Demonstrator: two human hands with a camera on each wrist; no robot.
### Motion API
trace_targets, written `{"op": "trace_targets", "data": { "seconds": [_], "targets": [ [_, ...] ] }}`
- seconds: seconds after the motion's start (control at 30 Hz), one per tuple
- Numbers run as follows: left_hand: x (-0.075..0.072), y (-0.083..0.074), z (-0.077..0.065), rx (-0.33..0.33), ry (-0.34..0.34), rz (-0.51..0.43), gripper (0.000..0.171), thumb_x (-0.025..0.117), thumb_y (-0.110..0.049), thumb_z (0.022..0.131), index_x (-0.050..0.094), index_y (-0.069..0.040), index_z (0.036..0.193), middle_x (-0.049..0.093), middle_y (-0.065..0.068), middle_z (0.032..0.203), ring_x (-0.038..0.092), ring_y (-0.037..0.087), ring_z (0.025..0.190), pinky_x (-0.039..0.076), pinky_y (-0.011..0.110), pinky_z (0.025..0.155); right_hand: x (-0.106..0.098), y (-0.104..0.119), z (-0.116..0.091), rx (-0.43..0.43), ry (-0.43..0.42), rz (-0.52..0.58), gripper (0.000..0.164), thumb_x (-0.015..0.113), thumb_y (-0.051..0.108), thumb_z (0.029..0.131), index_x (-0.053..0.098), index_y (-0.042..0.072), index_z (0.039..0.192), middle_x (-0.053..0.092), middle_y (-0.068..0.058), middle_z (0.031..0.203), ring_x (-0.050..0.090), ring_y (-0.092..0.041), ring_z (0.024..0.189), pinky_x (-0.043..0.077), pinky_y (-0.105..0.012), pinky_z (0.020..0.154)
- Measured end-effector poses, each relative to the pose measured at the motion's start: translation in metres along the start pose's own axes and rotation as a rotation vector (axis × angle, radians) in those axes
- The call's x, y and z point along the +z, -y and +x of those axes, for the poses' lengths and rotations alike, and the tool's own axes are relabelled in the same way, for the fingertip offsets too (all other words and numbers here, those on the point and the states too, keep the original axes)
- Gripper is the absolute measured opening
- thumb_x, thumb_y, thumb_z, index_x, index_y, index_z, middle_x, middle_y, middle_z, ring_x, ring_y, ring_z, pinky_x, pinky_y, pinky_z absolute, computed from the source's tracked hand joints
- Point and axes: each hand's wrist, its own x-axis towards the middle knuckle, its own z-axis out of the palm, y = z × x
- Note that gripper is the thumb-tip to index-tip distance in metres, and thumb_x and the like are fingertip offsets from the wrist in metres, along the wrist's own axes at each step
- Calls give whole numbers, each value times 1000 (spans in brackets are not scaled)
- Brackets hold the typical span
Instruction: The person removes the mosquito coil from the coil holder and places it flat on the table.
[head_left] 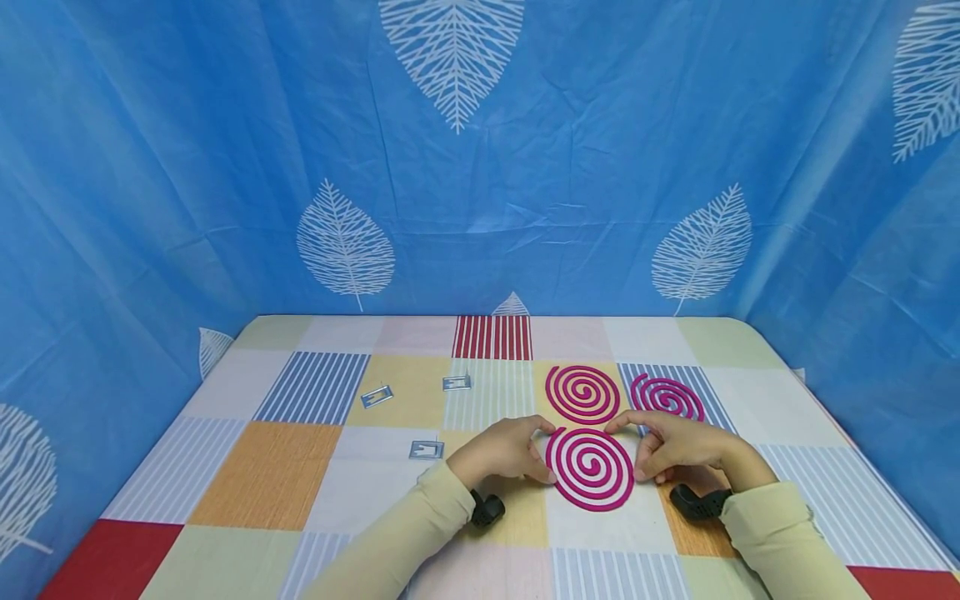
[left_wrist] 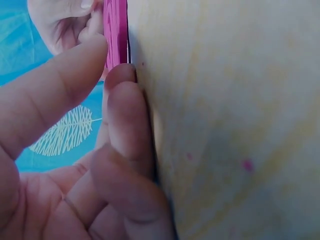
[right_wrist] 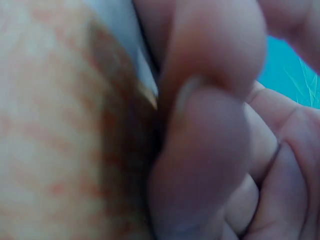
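A magenta mosquito coil (head_left: 592,469) lies flat on the patchwork cloth between both hands. My left hand (head_left: 504,452) holds its left rim, index finger at the upper edge and thumb lower down. On the opposite side my right hand (head_left: 686,443) holds the right rim, index finger at the top and thumb at the side. In the left wrist view the coil (left_wrist: 116,32) appears edge-on beside the left fingertips (left_wrist: 125,105). Curled right fingers (right_wrist: 210,145) fill the right wrist view near the cloth, and no coil is visible there.
Two more magenta coils lie behind: one coil (head_left: 582,395) just beyond the held one, another coil (head_left: 667,397) partly covered by the right hand. Three small metal coil stands (head_left: 427,450) lie to the left on the cloth (head_left: 262,475). A blue leaf-print curtain (head_left: 480,208) encloses the table.
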Motion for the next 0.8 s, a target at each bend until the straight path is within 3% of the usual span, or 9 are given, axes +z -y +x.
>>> {"op": "trace_targets", "data": {
  "seconds": [0.27, 0.5, 0.7, 0.8],
  "targets": [
    [-1, 2, -2, -8, -23, -42, 51, 84, -4, 92, 66, -5, 140, 68, -1, 73, 58, 13, 56, 43, 23, 53, -1, -2, -2, -1, -40, 5, 52, 70, 10, 103, 51, -13, 146, 66, -6, 75, 64, -11, 63, 53, -24, 60],
    [-7, 4, -7, 34, -62, -125, 46, 81, -3, 94, 68, -5, 139, 72, -3, 85, 65, 15, 62, 49, 25, 54, -5, -4, -4, -8, -48, 77, 51, 67, 13, 105, 50, -15, 145, 67, -6, 80, 66, -12, 66, 57, -26, 61],
    [-17, 8, -10, 140, -78, -116, 42, 77, -7, 97, 69, -5, 139, 73, -3, 93, 65, 12, 77, 50, 26, 66, -10, -7, -7, -85, -51, 113, 45, 59, 9, 108, 48, -17, 143, 72, -4, 88, 67, -14, 74, 61, -29, 68],
    [-22, 11, -11, 204, -97, -133, 39, 74, -10, 100, 70, -5, 139, 75, -4, 99, 64, 8, 85, 52, 27, 77, -11, -9, -8, -111, -56, 176, 35, 56, 6, 110, 53, -10, 141, 72, -2, 91, 68, -15, 80, 61, -29, 73]
  ]
}}
